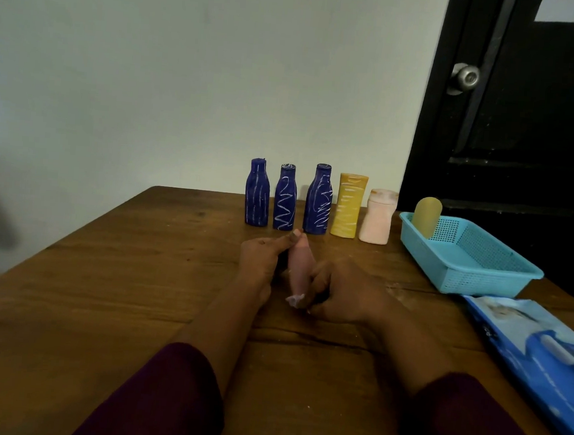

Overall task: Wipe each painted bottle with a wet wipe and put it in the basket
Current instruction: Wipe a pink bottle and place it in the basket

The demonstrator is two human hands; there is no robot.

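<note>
Pink bottle (299,266) sits mid-table between both hands, its narrow end pointing away toward the row behind. I cannot tell whether it touches the wood. The left hand (262,256) grips its far part, fingers curled round it and thumb lying along the top. The right hand (345,294) is curled round the near end, pinching a white wipe (294,299) whose crumpled tip shows below the bottle.

The blue basket (486,281) stands to the right, near the table's right edge, and holds one pale yellow bottle (426,216) leaning in its far left corner.

The held bottle looks dull pink and plain, with no clear marks.

Behind it stand a first blue bottle (257,197), a second blue bottle (284,203) and a third blue bottle (318,204), all scribbled with white. A yellow bottle (348,206) and a peach bottle (377,217) end the row beside the basket. A wipe pack (536,350) lies just in front of the basket. The table (101,288) stretches bare to the left.
</note>
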